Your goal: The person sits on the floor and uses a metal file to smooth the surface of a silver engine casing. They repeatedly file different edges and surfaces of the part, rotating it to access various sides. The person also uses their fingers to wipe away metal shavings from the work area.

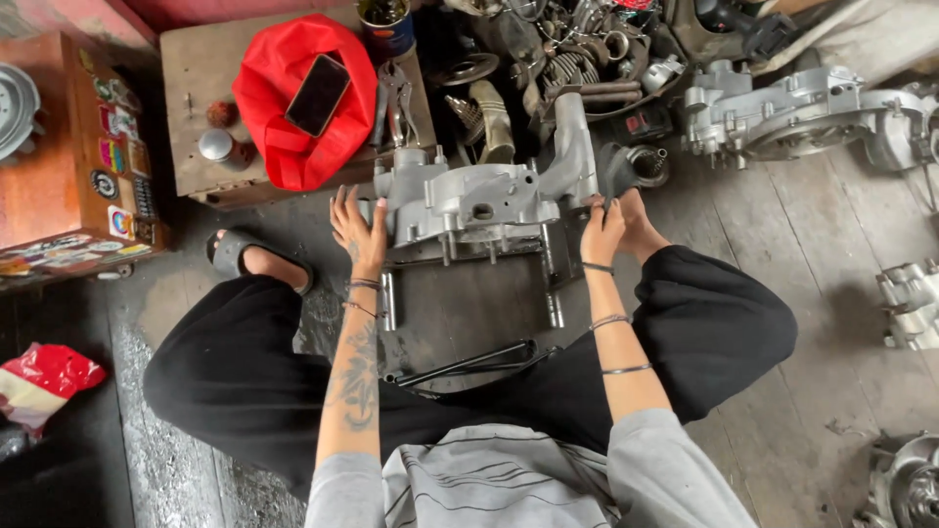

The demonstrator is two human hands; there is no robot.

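Head view: left hand [358, 233] fingers spread against, right hand [601, 231] fingers gripping, ribbed cast-metal engine casing [479, 200].

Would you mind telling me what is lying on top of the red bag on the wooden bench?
A dark phone lies screen-up on the red bag, tilted diagonally. The bag's contents and the bench surface beneath it are covered and cannot be seen.

I'm seeing a worn plank floor [782, 293] carrying a silver engine casing [479, 200], more casings [802, 112] lying right, and a low wooden surface [196, 108] bearing a red bag [284, 117].
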